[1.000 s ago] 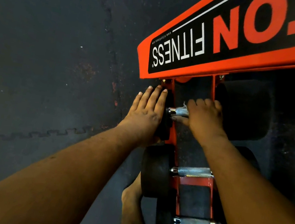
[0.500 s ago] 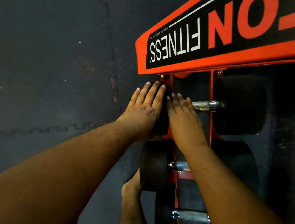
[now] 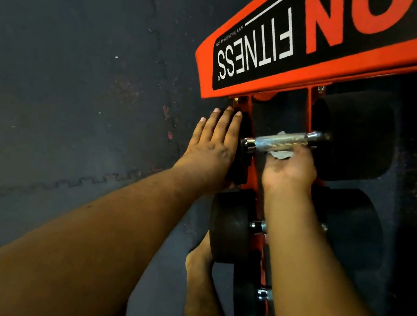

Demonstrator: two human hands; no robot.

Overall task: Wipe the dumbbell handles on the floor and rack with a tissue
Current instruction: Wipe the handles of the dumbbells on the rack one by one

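Dumbbell handle (image 3: 281,142) knurled, shiny steel, white crumpled tissue (image 3: 280,155) pressed beneath it

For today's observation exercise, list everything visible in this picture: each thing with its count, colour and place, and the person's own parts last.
Rack: one, orange with a black label, upper right.
Dumbbells: at least four, black ends, stacked down the rack.
Top dumbbell handle: one, silver, knurled, mid-right.
Tissue: one, white, under that handle in the right hand.
Floor mats: dark grey, interlocking, left.
Left hand: flat against the top dumbbell's left end.
Right hand: holds the tissue at the handle.
Foot: one, bare, bottom centre.
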